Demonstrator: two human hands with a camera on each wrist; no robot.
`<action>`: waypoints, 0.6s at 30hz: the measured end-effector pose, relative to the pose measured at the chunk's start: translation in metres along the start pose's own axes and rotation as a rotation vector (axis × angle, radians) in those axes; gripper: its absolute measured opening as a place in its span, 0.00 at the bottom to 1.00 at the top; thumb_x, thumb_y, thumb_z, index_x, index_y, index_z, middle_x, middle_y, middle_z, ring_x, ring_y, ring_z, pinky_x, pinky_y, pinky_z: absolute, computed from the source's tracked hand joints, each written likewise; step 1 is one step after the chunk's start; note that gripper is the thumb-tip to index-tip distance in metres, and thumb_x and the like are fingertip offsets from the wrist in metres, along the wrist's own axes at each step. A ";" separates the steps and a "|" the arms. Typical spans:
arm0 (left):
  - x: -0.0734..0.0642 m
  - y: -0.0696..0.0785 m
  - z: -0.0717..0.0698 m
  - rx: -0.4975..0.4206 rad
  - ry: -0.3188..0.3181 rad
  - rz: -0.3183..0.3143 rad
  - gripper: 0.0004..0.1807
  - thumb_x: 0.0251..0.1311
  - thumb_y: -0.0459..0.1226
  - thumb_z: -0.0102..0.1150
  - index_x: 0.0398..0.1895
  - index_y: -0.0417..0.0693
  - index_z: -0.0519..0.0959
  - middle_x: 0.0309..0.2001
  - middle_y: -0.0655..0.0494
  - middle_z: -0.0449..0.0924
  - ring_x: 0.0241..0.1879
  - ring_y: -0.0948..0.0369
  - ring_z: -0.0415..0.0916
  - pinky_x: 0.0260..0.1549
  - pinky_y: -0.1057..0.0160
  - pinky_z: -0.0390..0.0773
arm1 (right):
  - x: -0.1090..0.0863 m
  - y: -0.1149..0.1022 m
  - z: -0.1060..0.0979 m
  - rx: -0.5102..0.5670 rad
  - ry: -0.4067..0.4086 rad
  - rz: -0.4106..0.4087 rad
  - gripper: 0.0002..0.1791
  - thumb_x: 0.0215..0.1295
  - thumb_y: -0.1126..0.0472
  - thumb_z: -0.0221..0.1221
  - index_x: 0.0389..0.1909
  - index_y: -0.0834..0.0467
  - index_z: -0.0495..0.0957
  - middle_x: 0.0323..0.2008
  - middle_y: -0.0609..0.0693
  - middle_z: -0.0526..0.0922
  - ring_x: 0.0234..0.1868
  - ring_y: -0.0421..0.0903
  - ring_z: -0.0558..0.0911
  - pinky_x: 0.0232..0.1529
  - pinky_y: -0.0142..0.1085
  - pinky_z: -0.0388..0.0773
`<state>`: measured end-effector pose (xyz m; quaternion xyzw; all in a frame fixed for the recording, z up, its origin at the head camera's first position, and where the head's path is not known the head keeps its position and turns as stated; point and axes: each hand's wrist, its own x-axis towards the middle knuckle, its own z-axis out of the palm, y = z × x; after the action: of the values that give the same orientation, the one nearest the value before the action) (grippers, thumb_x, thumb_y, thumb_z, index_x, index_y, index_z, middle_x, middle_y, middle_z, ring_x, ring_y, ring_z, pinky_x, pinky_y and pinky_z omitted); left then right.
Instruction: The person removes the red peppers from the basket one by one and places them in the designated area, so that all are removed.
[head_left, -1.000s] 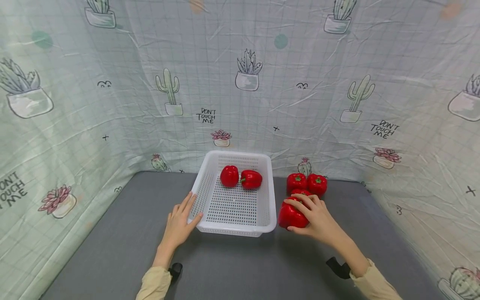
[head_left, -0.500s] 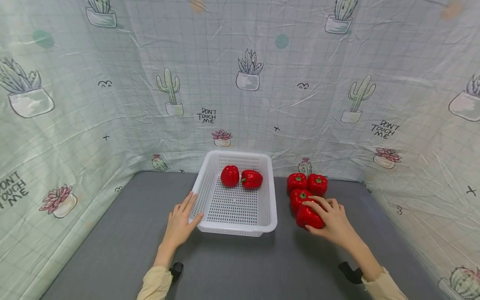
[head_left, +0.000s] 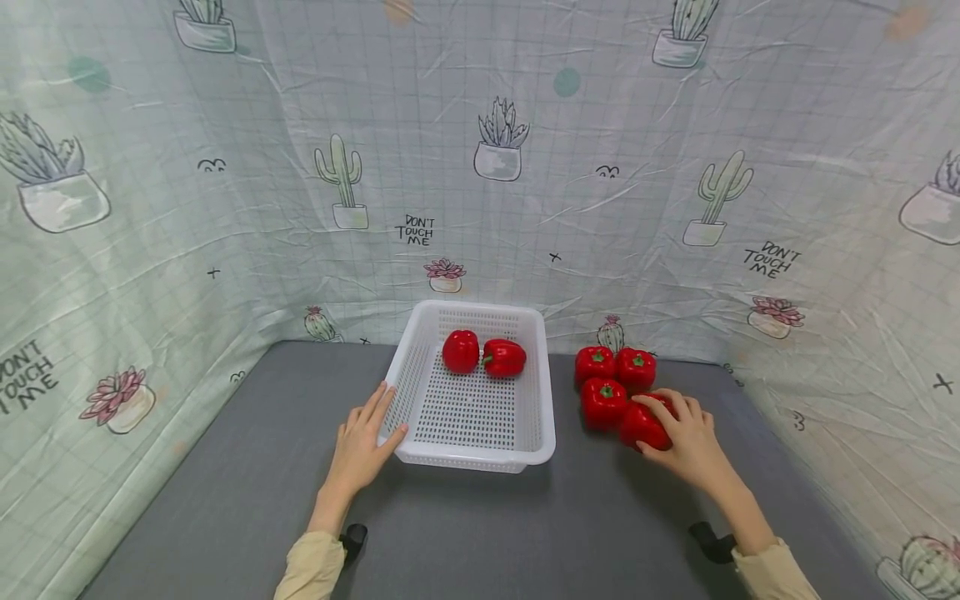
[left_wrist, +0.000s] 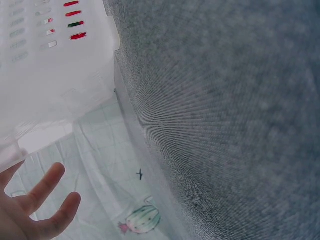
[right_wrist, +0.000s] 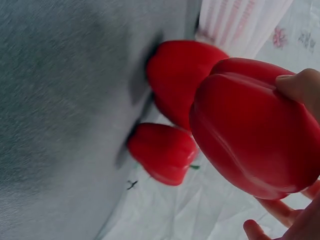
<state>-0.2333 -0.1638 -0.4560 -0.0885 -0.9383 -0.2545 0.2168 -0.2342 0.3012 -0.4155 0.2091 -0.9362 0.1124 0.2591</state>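
My right hand (head_left: 686, 439) grips a red bell pepper (head_left: 645, 423), thumb on one side and fingers on the other. In the right wrist view this bell pepper (right_wrist: 255, 130) appears large, apart from the table surface. Just left of it stands another red bell pepper (head_left: 603, 405), with two more bell peppers (head_left: 595, 365) behind. My left hand (head_left: 357, 450) rests against the left front corner of a white perforated basket (head_left: 474, 457), its fingers extended along the rim. Inside the basket, two red bell peppers (head_left: 461, 352) lie near the back.
The grey tabletop (head_left: 480, 533) extends in front of the basket. A cloth backdrop (head_left: 555, 217) printed with cacti rises behind and on both sides. Close behind the peppers, it meets the table's back edge.
My right hand has carried its bell pepper rightward, away from the basket, uncovering the pepper it partly hid. My left hand and the basket have stayed in place.
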 end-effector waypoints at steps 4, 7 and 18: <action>0.000 0.000 0.000 0.002 0.003 0.004 0.35 0.54 0.48 0.55 0.65 0.51 0.59 0.67 0.52 0.57 0.50 0.49 0.64 0.38 0.50 0.62 | -0.003 0.009 0.005 0.004 -0.013 0.018 0.44 0.33 0.59 0.72 0.57 0.51 0.64 0.51 0.57 0.67 0.47 0.60 0.64 0.38 0.56 0.58; 0.000 0.000 0.000 0.001 0.002 0.001 0.35 0.54 0.48 0.55 0.65 0.51 0.59 0.67 0.52 0.57 0.50 0.49 0.64 0.38 0.50 0.62 | -0.004 0.015 0.009 -0.016 -0.034 0.037 0.47 0.35 0.57 0.72 0.61 0.52 0.61 0.52 0.57 0.67 0.47 0.62 0.63 0.37 0.56 0.57; 0.000 0.000 0.001 0.004 0.012 -0.006 0.35 0.53 0.48 0.56 0.65 0.51 0.60 0.67 0.52 0.57 0.50 0.49 0.64 0.37 0.52 0.61 | 0.001 0.033 0.019 -0.054 -0.056 0.050 0.43 0.37 0.56 0.70 0.59 0.55 0.62 0.53 0.58 0.66 0.47 0.63 0.63 0.37 0.59 0.56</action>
<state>-0.2340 -0.1630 -0.4569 -0.0836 -0.9379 -0.2536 0.2216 -0.2583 0.3241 -0.4342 0.1815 -0.9507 0.0879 0.2355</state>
